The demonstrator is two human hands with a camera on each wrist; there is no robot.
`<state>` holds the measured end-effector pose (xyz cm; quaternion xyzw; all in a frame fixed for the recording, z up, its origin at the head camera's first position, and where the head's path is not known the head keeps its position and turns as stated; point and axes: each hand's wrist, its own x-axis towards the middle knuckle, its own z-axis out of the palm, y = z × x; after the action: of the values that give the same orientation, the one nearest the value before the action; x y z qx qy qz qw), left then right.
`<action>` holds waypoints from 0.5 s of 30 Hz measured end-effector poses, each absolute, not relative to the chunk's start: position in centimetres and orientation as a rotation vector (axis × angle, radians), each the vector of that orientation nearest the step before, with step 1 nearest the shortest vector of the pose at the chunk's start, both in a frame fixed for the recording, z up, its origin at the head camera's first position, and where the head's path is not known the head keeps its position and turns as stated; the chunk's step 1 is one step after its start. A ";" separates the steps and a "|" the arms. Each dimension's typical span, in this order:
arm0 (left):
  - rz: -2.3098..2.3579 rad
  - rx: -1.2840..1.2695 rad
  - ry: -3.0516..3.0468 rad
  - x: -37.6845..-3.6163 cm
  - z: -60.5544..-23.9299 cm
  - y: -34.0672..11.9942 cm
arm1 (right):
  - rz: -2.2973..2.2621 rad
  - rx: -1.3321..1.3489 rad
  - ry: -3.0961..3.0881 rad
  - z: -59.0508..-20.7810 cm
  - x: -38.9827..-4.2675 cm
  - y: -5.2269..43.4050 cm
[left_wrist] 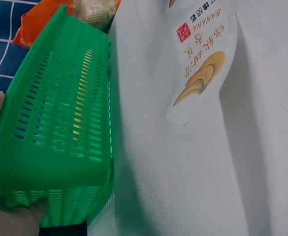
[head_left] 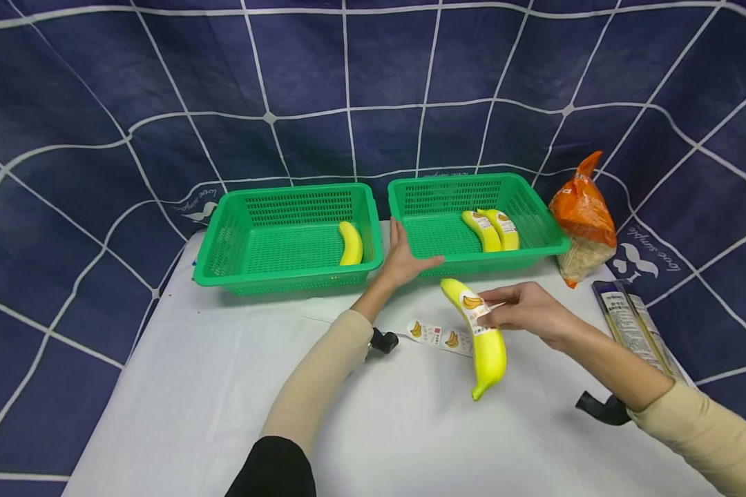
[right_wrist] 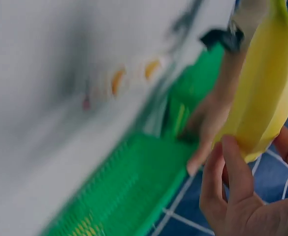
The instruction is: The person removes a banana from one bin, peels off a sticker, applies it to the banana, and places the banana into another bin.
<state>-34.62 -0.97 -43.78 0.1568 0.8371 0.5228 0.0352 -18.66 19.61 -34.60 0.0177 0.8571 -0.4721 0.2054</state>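
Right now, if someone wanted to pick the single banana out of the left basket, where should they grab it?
Probably round its middle, coming from above: the banana lies flat against the right wall of the left basket, top open.

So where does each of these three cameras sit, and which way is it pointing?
Head: worn on the head, looking down at the table; both forearms, left hand on the right-hand basket, right hand holding a banana.
Left wrist: low beside that basket; only fingertips show.
Right wrist: under the banana, looking toward the baskets; fingers show, blurred.
All views share the green basket.
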 end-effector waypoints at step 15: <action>1.676 0.468 2.549 -34.7 -44.1 -0.8 | -1.252 -0.081 2.408 -28.3 -29.2 22.3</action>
<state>-34.71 -0.80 -44.12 0.1517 0.8256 0.5428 0.0277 -29.19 22.35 -28.33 -0.0293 0.8668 -0.4506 0.2116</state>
